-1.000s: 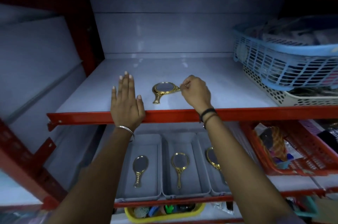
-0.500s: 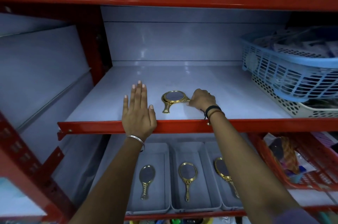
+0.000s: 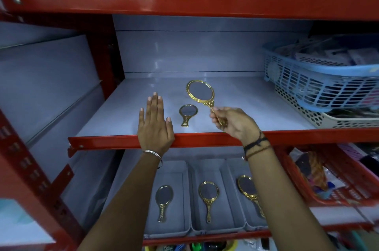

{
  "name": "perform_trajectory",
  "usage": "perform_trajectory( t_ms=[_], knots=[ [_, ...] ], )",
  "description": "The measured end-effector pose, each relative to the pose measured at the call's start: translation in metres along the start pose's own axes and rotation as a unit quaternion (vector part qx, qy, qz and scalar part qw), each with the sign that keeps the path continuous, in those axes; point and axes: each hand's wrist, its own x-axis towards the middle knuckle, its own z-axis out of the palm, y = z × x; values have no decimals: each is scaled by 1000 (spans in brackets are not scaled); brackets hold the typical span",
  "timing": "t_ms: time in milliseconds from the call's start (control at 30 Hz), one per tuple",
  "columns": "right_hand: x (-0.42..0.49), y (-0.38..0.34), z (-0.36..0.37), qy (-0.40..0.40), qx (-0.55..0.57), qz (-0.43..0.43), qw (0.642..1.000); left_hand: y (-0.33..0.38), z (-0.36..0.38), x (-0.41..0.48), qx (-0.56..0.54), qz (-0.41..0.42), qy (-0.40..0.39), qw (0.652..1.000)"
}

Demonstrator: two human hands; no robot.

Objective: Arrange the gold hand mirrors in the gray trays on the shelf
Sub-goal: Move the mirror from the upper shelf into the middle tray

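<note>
My right hand (image 3: 233, 121) grips the handle of a gold hand mirror (image 3: 200, 91) and holds it tilted above the white middle shelf (image 3: 256, 107). A smaller gold mirror (image 3: 188, 114) lies flat on that shelf between my hands. My left hand (image 3: 155, 125) rests palm down on the shelf's red front edge, fingers spread. On the shelf below stand three gray trays side by side: the left tray (image 3: 178, 177), the middle tray (image 3: 225, 218) and the right tray (image 3: 231, 170), which my right forearm partly hides. Each holds one gold mirror: left (image 3: 164, 199), middle (image 3: 208, 195), right (image 3: 247, 189).
A blue basket (image 3: 320, 84) full of packets sits on a cream perforated basket (image 3: 328, 119) at the right of the middle shelf. A red basket (image 3: 303, 187) stands right of the trays. Red shelf posts and beams frame the openings. A yellow container (image 3: 231, 245) shows at the bottom.
My right hand has lifted a gold mirror off the shelf by its handle. A smaller mirror now lies where it was. The left hand has stayed on the shelf edge.
</note>
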Motion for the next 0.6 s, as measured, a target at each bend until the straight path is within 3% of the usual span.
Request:
perform_trajectory(
  t_ms=[300,433,600],
  knots=[
    [-87,101,-44,-151,-32,108,982,0,-1,-4,-8,8,3,1000],
    [-76,159,-73,-135,-81,215,964,0,3,-4,-9,6,13,1000],
    [-38,217,-77,-30,-96,269,958,-1,7,-3,-22,10,40,999]
  ],
)
